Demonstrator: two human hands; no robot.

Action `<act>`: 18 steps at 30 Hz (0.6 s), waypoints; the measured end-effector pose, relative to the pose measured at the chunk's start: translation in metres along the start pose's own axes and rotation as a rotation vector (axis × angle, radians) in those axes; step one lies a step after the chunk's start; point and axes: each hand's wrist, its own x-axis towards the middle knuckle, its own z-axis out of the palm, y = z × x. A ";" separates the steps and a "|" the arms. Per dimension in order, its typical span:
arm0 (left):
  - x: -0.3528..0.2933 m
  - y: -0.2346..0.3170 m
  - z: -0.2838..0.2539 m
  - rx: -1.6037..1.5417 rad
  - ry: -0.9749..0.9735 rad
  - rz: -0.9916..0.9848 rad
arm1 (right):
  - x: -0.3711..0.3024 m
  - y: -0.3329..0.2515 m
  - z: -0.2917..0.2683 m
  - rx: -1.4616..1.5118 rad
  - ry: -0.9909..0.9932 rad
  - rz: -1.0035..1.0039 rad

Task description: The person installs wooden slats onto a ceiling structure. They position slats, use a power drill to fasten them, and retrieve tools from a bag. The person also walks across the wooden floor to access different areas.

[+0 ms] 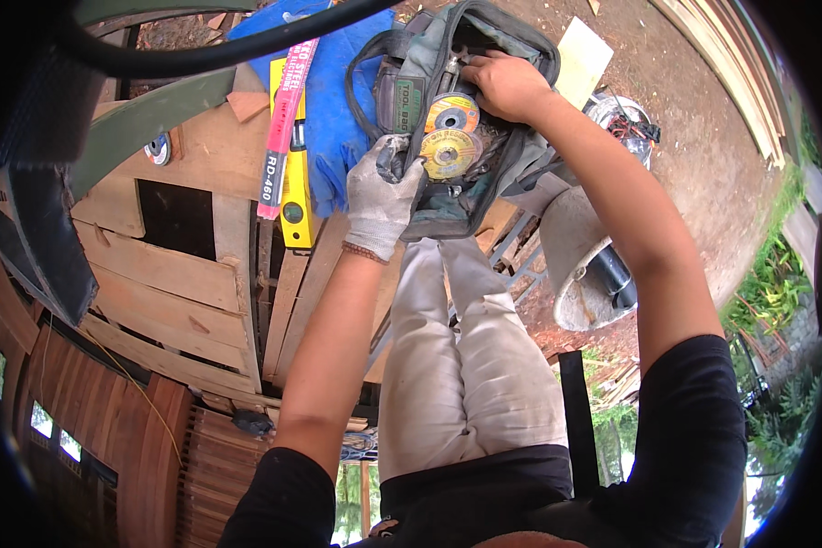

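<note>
A dark green fabric tool bag [397,96] lies open in front of me, its zipped mouth spread wide. My left hand [380,192], in a pale work glove, is closed on the bag's near left rim. Bare, my right hand [510,87] reaches into the far right part of the bag, fingers bent down among the tools beside a metal tool [449,75]. What those fingers touch is hidden. Inside the bag, an orange-rimmed disc [453,113] overlaps a worn yellow disc [449,155]. Small metal parts [454,190] lie below them.
Left of the bag are a blue cloth [333,110], a yellow spirit level [296,196] and a pink electrode packet [287,119]. A dirty bucket [580,274] stands right, below a tub of cables [623,123]. Wooden planks [164,265] have a dark gap [175,219].
</note>
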 end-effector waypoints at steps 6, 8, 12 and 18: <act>0.009 -0.013 0.000 0.184 -0.039 0.013 | -0.010 0.003 -0.026 0.126 -0.318 0.164; 0.009 -0.014 0.000 0.294 -0.025 0.048 | -0.006 0.015 -0.035 0.326 -0.415 0.208; 0.010 -0.021 0.004 0.316 -0.037 0.082 | -0.011 0.023 -0.042 0.401 -0.537 0.266; 0.007 -0.016 0.006 0.330 -0.043 0.082 | -0.042 0.015 -0.036 0.548 -0.184 0.188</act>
